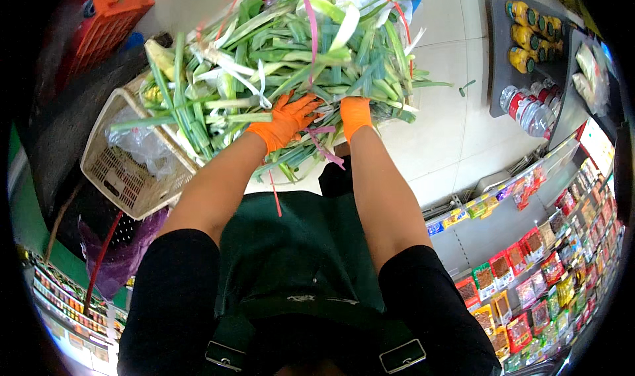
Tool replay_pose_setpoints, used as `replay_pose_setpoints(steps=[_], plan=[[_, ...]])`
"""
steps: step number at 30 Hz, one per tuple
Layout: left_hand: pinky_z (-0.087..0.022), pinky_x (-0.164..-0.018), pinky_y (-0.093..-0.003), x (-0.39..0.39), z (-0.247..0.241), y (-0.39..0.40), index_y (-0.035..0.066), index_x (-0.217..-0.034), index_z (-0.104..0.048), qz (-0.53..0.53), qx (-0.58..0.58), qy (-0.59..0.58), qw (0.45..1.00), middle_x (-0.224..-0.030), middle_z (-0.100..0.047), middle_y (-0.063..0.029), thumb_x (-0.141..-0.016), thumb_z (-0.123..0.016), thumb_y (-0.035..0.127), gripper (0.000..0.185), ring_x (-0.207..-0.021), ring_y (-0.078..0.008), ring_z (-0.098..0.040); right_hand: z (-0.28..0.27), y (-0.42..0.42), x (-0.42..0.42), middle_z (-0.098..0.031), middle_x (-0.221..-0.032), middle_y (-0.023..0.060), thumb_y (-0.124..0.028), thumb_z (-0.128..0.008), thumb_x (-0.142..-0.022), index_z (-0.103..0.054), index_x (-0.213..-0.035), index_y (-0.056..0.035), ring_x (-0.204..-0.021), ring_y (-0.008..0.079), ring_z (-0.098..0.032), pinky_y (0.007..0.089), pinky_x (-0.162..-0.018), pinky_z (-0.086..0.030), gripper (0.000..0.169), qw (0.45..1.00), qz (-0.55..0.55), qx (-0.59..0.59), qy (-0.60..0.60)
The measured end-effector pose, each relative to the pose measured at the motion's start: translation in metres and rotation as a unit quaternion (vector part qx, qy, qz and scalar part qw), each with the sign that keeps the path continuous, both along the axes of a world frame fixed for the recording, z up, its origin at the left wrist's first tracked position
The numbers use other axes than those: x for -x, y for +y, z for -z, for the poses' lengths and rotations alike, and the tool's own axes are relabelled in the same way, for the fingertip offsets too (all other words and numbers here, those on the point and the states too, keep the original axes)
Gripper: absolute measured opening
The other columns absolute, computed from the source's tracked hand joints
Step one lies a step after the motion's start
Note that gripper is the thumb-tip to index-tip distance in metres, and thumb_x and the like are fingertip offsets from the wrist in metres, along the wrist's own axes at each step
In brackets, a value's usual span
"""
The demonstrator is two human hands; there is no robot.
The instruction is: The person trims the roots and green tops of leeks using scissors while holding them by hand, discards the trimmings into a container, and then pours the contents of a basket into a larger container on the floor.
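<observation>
A large heap of green and white leek or scallion leaves (278, 58) lies before me, with loose ends jutting out on all sides. My left hand (285, 123), in an orange glove, rests on the near side of the heap with its fingers apart. Beside it my right hand (355, 115), gloved alike, reaches in among the leaves, which hide its fingers. A purple strip (311, 33) runs over the top, and another purple strip (325, 150) hangs between my forearms. Red string (399, 13) crosses the far right part.
To the left a beige plastic crate (94, 142) holds a clear plastic bag (136, 137). An orange crate (119, 8) stands farther off. Shelving on the right bears yellow jars (521, 36), plastic bottles (526, 113) and packaged foods (518, 331). Pale floor tiles (436, 147) lie between.
</observation>
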State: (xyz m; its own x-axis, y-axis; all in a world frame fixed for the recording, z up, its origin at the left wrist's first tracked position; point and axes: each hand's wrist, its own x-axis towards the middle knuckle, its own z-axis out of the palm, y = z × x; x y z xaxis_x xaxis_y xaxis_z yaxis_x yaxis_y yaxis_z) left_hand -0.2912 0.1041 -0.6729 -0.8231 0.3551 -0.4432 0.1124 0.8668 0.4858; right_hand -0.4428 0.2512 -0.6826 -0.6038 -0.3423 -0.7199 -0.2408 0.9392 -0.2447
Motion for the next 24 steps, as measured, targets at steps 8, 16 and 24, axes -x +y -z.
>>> replay_pose_setpoints(steps=[8,16,24], plan=[[-0.029,-0.116,-0.0441,-0.001,0.064,0.006,0.013,-0.140,-0.050,-0.366,-0.449,-0.243,0.778,-0.153,-0.038,-0.0081,-0.092,-0.056,0.034,0.053,-0.141,-0.0275,-0.034,0.086,0.018,0.027,-0.062,-0.125,0.0163,-0.017,-0.058,-0.093,-0.051,-0.131,-0.0045,-0.112,0.0307,-0.060,0.0448,-0.094,-0.046,0.041,0.948,-0.290,-0.101,-0.081],[-0.045,-0.103,-0.0417,-0.015,-0.007,0.036,0.017,-0.133,-0.055,-0.146,-0.012,0.054,0.988,-0.147,-0.043,-0.0065,-0.089,-0.049,0.014,0.044,-0.139,-0.0278,-0.039,-0.040,0.047,0.016,-0.057,-0.131,0.0117,-0.014,-0.059,-0.096,-0.042,-0.144,-0.0077,-0.112,0.0210,-0.057,0.0378,-0.094,-0.048,0.051,0.830,0.405,0.237,-0.301],[-0.051,-0.095,-0.0386,0.005,-0.152,-0.098,0.006,-0.128,-0.061,-0.453,-0.173,0.255,0.837,-0.131,-0.061,-0.0159,-0.081,-0.068,0.001,0.047,-0.119,-0.0323,-0.060,-0.203,-0.038,0.055,-0.059,-0.123,0.0203,-0.009,-0.064,-0.088,-0.058,-0.129,-0.0064,-0.114,0.0332,-0.055,0.0412,-0.096,-0.045,0.041,0.917,0.021,0.367,0.159]])
